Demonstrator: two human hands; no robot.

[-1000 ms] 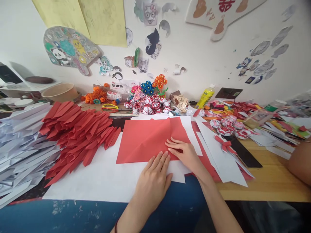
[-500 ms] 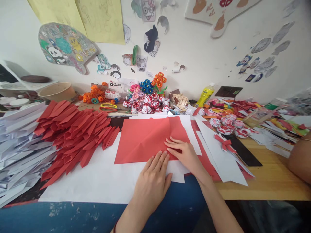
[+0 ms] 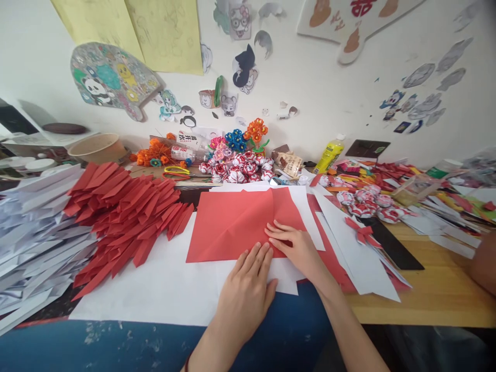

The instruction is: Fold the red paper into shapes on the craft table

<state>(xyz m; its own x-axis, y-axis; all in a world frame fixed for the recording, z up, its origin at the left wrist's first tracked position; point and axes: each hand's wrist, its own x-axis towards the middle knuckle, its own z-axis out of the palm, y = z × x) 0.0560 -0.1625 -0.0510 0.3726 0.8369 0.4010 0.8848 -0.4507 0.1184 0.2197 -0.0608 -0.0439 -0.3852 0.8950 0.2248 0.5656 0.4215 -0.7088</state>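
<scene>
A creased sheet of red paper lies in front of me on top of white paper. My left hand is laid flat at its near edge, fingers stretched out together and the thumb apart, with the fingertips on the red sheet. Beside it my right hand rests on the right part of the red sheet, fingers extended and touching the paper. A raised crease runs through the red sheet just beyond the right fingertips. Neither hand grips anything.
Folded red strips are heaped at the left, beside stacked folded white strips. Red-and-white paper flowers stand behind the sheet. A yellow bottle and white paper strips are to the right. Part of another person's arm shows far right.
The whole view has shifted slightly, so everything appears a little further right and lower. Both hands keep the same place on the red paper.
</scene>
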